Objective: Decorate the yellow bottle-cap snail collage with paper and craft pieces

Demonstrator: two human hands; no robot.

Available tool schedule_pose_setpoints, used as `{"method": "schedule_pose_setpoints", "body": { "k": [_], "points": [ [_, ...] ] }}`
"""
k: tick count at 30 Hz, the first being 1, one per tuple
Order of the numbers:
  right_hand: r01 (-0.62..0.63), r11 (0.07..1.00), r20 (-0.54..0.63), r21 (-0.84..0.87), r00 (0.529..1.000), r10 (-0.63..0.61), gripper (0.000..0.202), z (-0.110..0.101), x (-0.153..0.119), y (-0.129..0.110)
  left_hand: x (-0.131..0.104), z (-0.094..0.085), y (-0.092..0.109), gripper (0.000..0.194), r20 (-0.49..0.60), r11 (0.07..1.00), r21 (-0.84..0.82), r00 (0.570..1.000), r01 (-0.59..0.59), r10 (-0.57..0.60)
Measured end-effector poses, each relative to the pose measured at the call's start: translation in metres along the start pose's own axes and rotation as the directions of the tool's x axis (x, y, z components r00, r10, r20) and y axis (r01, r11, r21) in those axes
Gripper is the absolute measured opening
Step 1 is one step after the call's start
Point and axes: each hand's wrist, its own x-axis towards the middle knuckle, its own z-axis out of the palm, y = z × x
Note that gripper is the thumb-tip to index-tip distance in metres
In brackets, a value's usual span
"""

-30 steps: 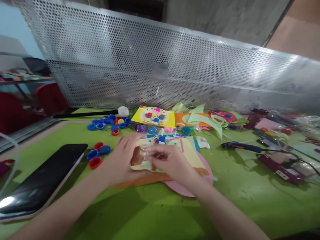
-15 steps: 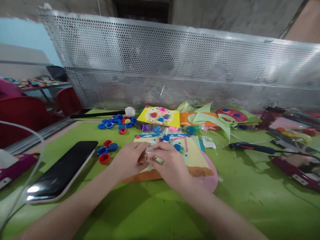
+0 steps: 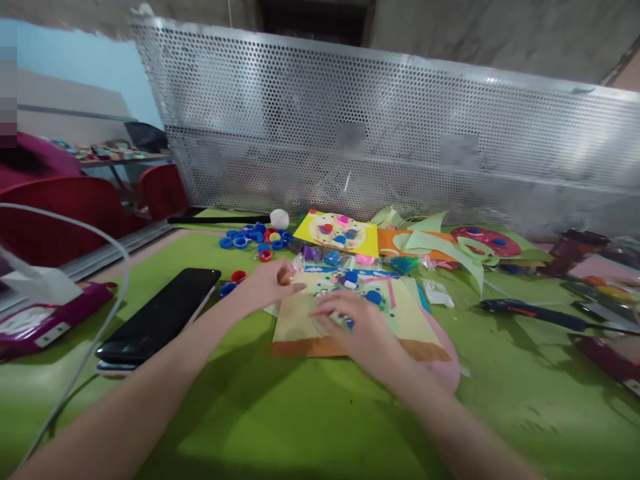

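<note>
My left hand (image 3: 267,287) holds a small clear plastic packet (image 3: 296,268) with something brown in it, above the left edge of a decorated paper sheet (image 3: 295,327). The sheet is cream with a brown strip along its front edge and a blue strip at its back. Over the sheet's middle is my right hand (image 3: 357,327), fingers apart and curved downward, with nothing seen in its grip. Blue caps (image 3: 373,297) and small dots sit on the sheet. A pink rounded piece (image 3: 447,373) shows from under its right side.
Blue and red bottle caps (image 3: 240,240) lie behind my left hand. A black phone (image 3: 165,313) is at the left. Further back stands a yellow card (image 3: 367,239) beside small colored packets (image 3: 403,265). A glue gun (image 3: 533,313) lies at the right, with a perforated metal screen (image 3: 310,120) behind.
My hands have come apart. The left has moved back and to the left with the packet, while the right stays over the sheet with its fingers spread. The camera view has shifted left.
</note>
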Motion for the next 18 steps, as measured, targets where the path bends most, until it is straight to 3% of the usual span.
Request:
{"method": "schedule_pose_setpoints", "body": {
  "k": [3, 6, 13, 18],
  "points": [
    [0.169, 0.978, 0.256, -0.12, 0.957, -0.134, 0.014, 0.024, -0.003, -0.004, 0.002, 0.009, -0.007, 0.03, 0.049, 1.0, 0.02, 0.999, -0.025, 0.024],
    [0.227, 0.953, 0.379, -0.199, 0.915, -0.139, 0.017, 0.035, -0.001, -0.007, 0.001, 0.024, -0.008, 0.018, 0.038, 0.998, 0.061, 0.999, -0.024, 0.022],
    [0.193, 0.949, 0.428, -0.249, 0.901, -0.071, 0.021, 0.041, 0.005, 0.0, 0.004, 0.043, -0.004, 0.018, 0.012, 0.982, 0.185, 0.999, -0.037, 0.035],
    [0.314, 0.864, 0.48, -0.393, 0.871, -0.099, 0.028, 0.044, -0.002, 0.003, 0.004, 0.043, -0.003, 0.023, 0.016, 0.971, 0.232, 0.998, -0.065, 0.063]
  ]
}}
